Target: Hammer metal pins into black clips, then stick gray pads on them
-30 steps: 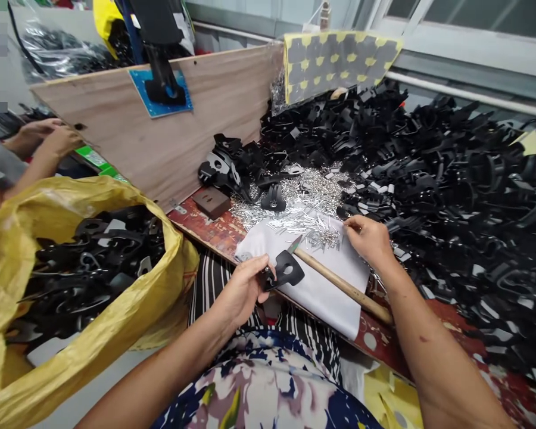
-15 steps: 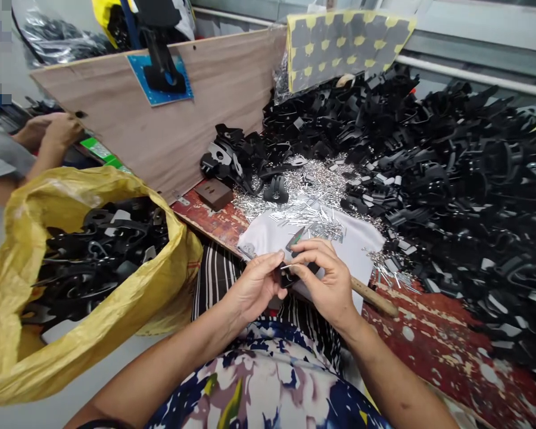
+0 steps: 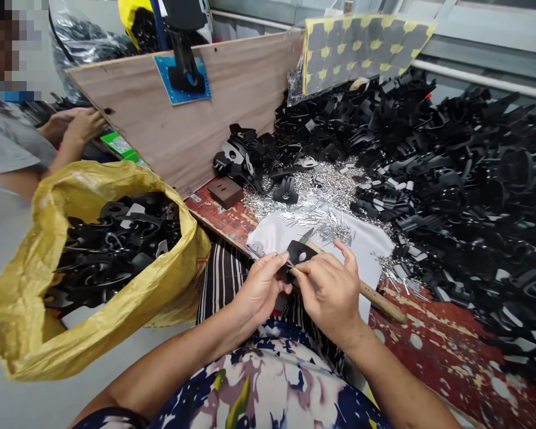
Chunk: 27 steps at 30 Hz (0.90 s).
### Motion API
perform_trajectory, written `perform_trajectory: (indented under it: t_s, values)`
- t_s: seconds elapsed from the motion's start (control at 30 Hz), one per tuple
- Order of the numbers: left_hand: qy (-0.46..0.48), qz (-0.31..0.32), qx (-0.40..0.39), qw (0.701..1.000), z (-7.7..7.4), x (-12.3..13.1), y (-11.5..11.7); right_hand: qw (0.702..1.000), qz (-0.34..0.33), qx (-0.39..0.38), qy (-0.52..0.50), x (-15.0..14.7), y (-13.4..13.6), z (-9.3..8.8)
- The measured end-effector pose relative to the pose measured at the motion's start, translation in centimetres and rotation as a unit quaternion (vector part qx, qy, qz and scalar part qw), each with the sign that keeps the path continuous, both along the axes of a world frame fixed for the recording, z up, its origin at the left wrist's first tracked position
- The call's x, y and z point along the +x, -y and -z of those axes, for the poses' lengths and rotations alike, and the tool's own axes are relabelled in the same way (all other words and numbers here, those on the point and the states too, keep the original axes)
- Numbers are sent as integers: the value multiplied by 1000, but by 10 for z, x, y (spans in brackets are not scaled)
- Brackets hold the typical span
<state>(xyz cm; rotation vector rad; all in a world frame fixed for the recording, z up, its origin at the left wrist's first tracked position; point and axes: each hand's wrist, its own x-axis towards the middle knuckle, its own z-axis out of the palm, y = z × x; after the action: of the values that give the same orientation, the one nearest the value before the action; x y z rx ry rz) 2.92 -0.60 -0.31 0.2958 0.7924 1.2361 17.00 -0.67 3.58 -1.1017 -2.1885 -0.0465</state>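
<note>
My left hand [image 3: 261, 286] grips a small black plastic clip part [image 3: 300, 254] in front of my lap. My right hand [image 3: 333, 289] pinches at the lower side of the same part, fingers closed on a thin metal pin I can barely see. Both hands meet over the near edge of a white cloth [image 3: 370, 244]. A wooden-handled tool [image 3: 377, 301] lies on the cloth under my right hand. Loose silver pins [image 3: 315, 202] are heaped just beyond.
A huge pile of black plastic parts [image 3: 451, 173] covers the red worn table [image 3: 429, 345] to the right. A yellow bag [image 3: 49, 280] full of black parts stands at my left. A wooden board [image 3: 232, 113] divides off another person's hands [image 3: 78, 122].
My right hand left the pin heap and came back to the black part in my left hand, where it now pinches. The view shifted slightly to the left.
</note>
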Motion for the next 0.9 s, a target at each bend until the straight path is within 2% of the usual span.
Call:
perform_trajectory:
  t_s: [0.13,0.23,0.33,0.47,0.57,0.63,0.67,0.73,0.8,0.9]
  values:
    - [-29,-10,8,1000,-1,2,3,1000,-6,6,3,-6,2,5]
    - [-35,-15,-2,999,0,4,5,998,-7,-26,-51,-7,2,14]
    - [-44,17,0,999,-1,1,9,996,-12,-37,-82,-5,3,22]
    - [-42,63,57,996,-4,-8,20,992,13,-11,-123,-3,8,22]
    - [-154,48,106,981,-6,-19,29,992,6,-16,-127,-1,11,20]
    - [-271,46,126,953,-5,-29,32,996,-21,-44,-76,10,10,20]
    - [-318,56,128,938,-4,-35,33,998,-14,-54,-34,20,7,22]
    - [-371,84,117,917,0,-45,29,994,61,-61,73,46,-1,26]
    - [-388,104,96,911,8,-49,22,970,149,-64,180,76,-9,33]
    - [-402,106,72,907,26,-40,9,943,178,-116,257,106,-13,44]
